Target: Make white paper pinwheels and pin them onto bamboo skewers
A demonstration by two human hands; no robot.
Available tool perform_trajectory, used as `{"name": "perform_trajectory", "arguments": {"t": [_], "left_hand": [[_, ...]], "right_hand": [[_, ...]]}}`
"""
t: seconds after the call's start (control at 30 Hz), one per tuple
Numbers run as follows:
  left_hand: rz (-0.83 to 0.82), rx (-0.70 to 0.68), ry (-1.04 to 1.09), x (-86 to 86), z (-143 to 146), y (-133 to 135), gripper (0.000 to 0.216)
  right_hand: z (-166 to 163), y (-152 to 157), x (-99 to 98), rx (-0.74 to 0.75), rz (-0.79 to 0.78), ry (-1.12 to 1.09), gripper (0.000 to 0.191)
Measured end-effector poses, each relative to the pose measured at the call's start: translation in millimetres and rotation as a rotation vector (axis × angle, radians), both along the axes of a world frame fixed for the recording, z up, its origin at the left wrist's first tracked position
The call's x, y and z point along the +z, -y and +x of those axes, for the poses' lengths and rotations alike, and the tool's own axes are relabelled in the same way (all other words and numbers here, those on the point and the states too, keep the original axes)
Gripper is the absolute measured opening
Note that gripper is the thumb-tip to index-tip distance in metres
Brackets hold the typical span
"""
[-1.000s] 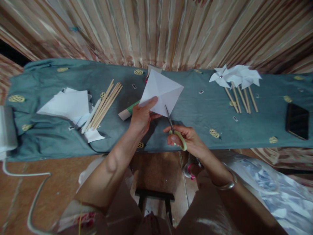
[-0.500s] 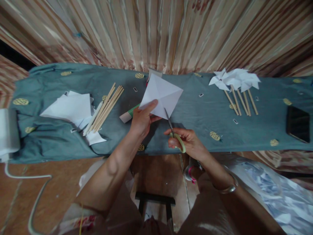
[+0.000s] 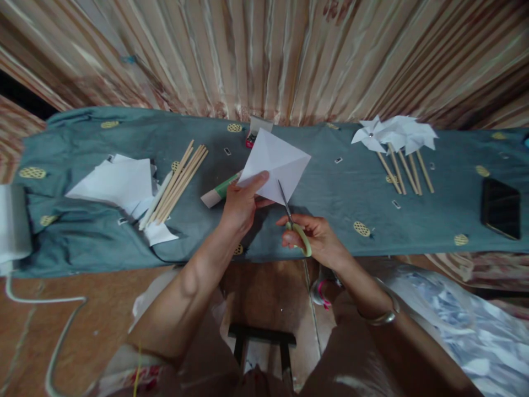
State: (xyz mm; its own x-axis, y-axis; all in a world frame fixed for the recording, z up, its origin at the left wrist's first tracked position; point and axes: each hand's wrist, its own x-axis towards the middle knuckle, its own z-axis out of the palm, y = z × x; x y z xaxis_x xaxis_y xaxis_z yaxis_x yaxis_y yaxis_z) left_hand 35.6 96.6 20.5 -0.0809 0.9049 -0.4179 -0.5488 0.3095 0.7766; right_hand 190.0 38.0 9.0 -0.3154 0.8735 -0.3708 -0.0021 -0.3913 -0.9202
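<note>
My left hand [image 3: 243, 203] is closed on the left side of a white square sheet of paper [image 3: 278, 160], thumb on top and fingers beneath. Crease lines cross the sheet, which is held up off the cloth with one corner toward me. In my right hand [image 3: 316, 234] is a pair of scissors [image 3: 298, 231] with pale green handles. Their blades lie at the paper's near corner and point toward its centre. Behind the sheet sits a small red and white box [image 3: 250, 139], partly hidden. A green and white tube [image 3: 219, 192] lies under the paper's left edge.
On the left lie white paper sheets [image 3: 119, 182], several wooden sticks [image 3: 182, 182] and a white appliance [image 3: 14, 226] with a cord. Paper pinwheels [image 3: 397, 134] and a black phone [image 3: 501, 209] rest on the right. A blue-green cloth [image 3: 330, 198] covers the table; a curtain [image 3: 264, 60] hangs behind.
The paper has shifted slightly toward me and right, showing more of the red box behind it. Both hands keep their holds, and the scissors stay at the near corner.
</note>
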Motion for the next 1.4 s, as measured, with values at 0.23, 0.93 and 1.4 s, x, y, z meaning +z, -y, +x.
{"name": "perform_trajectory", "arguments": {"t": [0.23, 0.93, 1.4], "left_hand": [[0.014, -0.023, -0.053, -0.6, -1.3, 1.1, 0.005], [0.047, -0.033, 0.008, -3.6, 0.6, 2.1, 0.008], [0.025, -0.014, -0.003, -1.7, 0.6, 3.3, 0.005]], "right_hand": [[-2.7, -0.4, -0.7, -0.028, -0.010, -0.019, 0.045], [-2.7, -1.8, -5.3, -0.036, 0.031, 0.009, 0.042], [-7.8, -2.6, 1.2, -0.070, 0.002, -0.010, 0.044]]}}
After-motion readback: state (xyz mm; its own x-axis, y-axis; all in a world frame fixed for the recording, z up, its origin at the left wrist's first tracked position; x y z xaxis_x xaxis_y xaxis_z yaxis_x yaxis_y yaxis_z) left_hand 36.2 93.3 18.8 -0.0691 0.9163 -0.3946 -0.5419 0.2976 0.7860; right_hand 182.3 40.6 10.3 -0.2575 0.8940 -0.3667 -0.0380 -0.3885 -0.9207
